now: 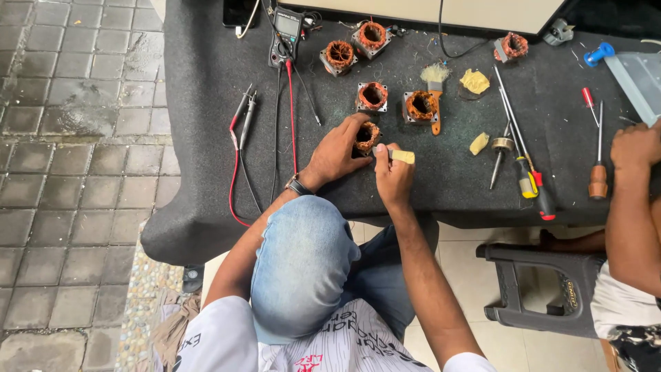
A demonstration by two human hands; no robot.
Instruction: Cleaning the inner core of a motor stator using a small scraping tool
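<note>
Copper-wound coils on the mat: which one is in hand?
The coil nearest the table's front edge: the left hand cups it. The others sit untouched farther back.

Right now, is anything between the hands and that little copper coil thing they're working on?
Nothing visible. The left hand already grips the copper-wound coil on the black mat. The right hand sits right beside it, pinching a small yellowish piece with its fingers at the coil's edge. The other coils lie farther back, apart.
</note>
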